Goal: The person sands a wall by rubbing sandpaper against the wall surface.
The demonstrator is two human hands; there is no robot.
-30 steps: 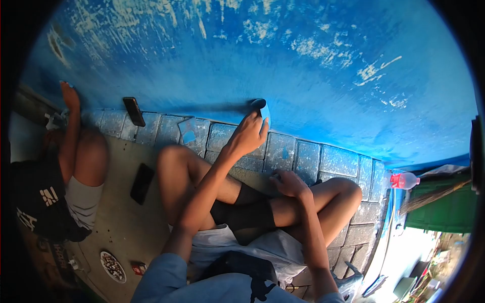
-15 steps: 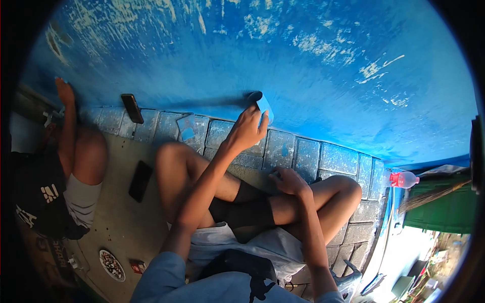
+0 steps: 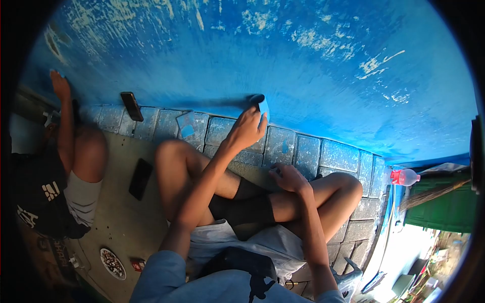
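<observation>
My left hand [image 3: 246, 130] is closed on a curled sheet [image 3: 263, 104], dark on one face and light blue on the other. The sheet is against the lower part of the blue wall [image 3: 202, 65], just above the paving bricks. My right hand [image 3: 289, 178] hangs loosely over my crossed legs, fingers a little apart and nothing seen in it. A small piece with a blue patch [image 3: 187, 131] lies on the bricks left of my left hand.
A phone [image 3: 132, 106] leans at the wall; another [image 3: 141, 179] lies on the floor. Far left, a co-worker's hand [image 3: 60, 85] touches the wall. Also there: a plate of small bits [image 3: 112, 263], a red-labelled bottle [image 3: 404, 177] and a broom [image 3: 429, 197].
My left hand and the sheet went up the wall, then slightly back down. My right hand stayed nearly still. The co-worker's hand has moved up and left along the wall.
</observation>
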